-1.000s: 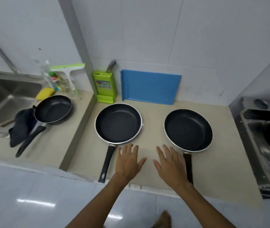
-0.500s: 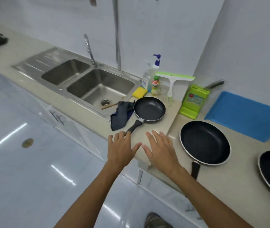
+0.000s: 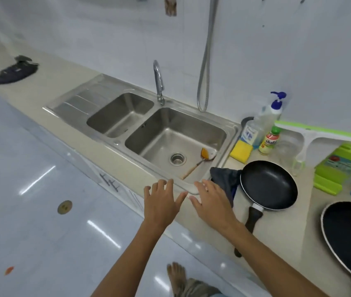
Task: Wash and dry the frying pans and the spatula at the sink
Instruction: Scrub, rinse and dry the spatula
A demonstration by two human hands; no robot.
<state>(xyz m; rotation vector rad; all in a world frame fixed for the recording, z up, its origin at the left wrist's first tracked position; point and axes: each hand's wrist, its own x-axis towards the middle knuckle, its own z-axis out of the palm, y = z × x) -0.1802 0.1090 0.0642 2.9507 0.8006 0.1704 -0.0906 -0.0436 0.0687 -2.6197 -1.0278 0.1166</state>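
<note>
A small black frying pan (image 3: 268, 184) sits on the counter right of the steel double sink (image 3: 230, 129), its handle pointing toward me. A larger black pan (image 3: 350, 239) is cut off at the right edge. A wooden-handled spatula (image 3: 200, 160) with a soiled blade lies in the right basin beside the drain. A dark cloth (image 3: 223, 175) lies between sink and small pan. My left hand (image 3: 161, 200) and my right hand (image 3: 211, 200) hover with spread fingers over the sink's front rim, holding nothing.
The tap (image 3: 158, 82) stands behind the basins, with a hanging hose (image 3: 205, 71) to its right. A yellow sponge (image 3: 241, 150), a soap pump bottle (image 3: 262, 123), a small sauce bottle (image 3: 269, 141), a squeegee (image 3: 311, 138) and a green holder (image 3: 341, 166) stand at the back right. Another dark cloth (image 3: 14, 70) lies far left.
The view has swung left from the two large pans to the sink. Both hands, still with spread fingers, moved from the counter near the pans to above the sink's front rim.
</note>
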